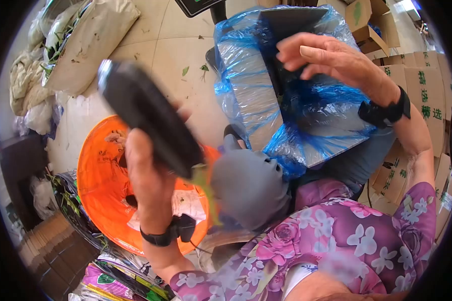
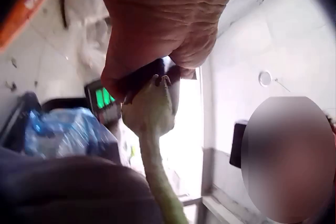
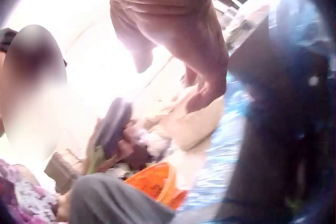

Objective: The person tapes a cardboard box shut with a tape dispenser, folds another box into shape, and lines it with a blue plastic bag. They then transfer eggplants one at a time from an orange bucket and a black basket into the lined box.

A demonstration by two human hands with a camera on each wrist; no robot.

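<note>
My left hand (image 1: 148, 175) grips a long dark eggplant (image 1: 148, 118), raised above an orange tub (image 1: 95, 170) in the head view. Its pale green cap and stem (image 2: 152, 155) stick out below the palm in the left wrist view. Motion blurs the eggplant in the head view. My right hand (image 1: 336, 57) holds nothing and hovers over a dark crate lined with blue plastic (image 1: 251, 70), its fingers loosely bent. Shadow and the plastic hide most of the crate's inside. The right wrist view shows the same eggplant (image 3: 113, 129) held off to the left.
Stacked cardboard cartons (image 1: 424, 95) stand on the right, with an open cardboard box (image 1: 374, 25) behind. A large pale sack (image 1: 93, 45) lies at the upper left. Leaf scraps (image 1: 185, 70) dot the tiled floor. A grey-clad knee (image 1: 248, 188) sits between tub and crate.
</note>
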